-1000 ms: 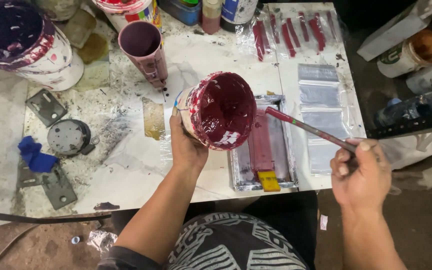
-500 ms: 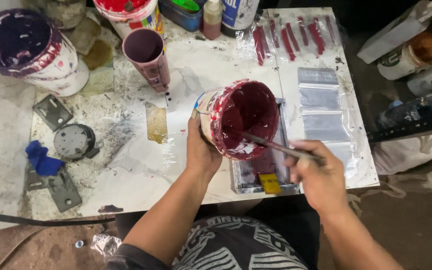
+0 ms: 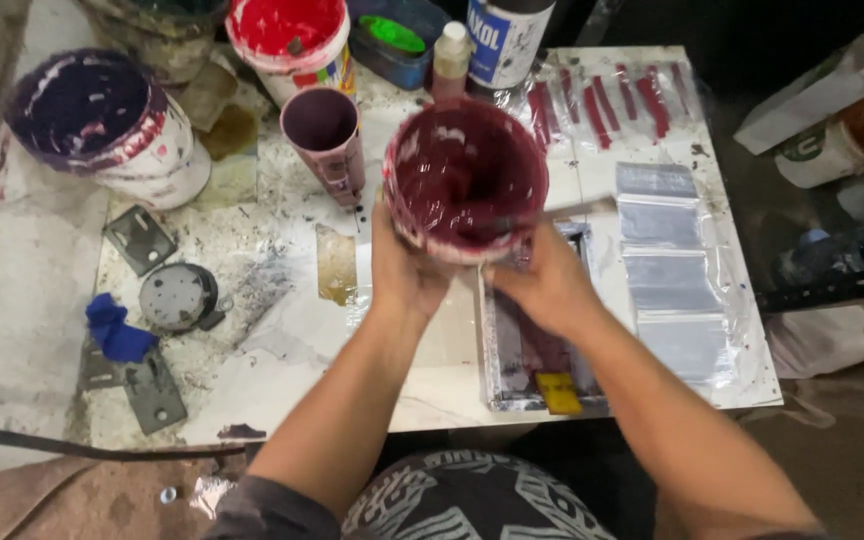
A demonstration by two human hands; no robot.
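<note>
Person's 2 forearms bare to the elbow; left hand [image 3: 404,268] and right hand [image 3: 550,290] ungloved. Dark garment with pale swirling print.

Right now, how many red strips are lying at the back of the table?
5, as far as I can tell: they lie side by side on clear plastic, at and. The held cup may hide more.
</note>
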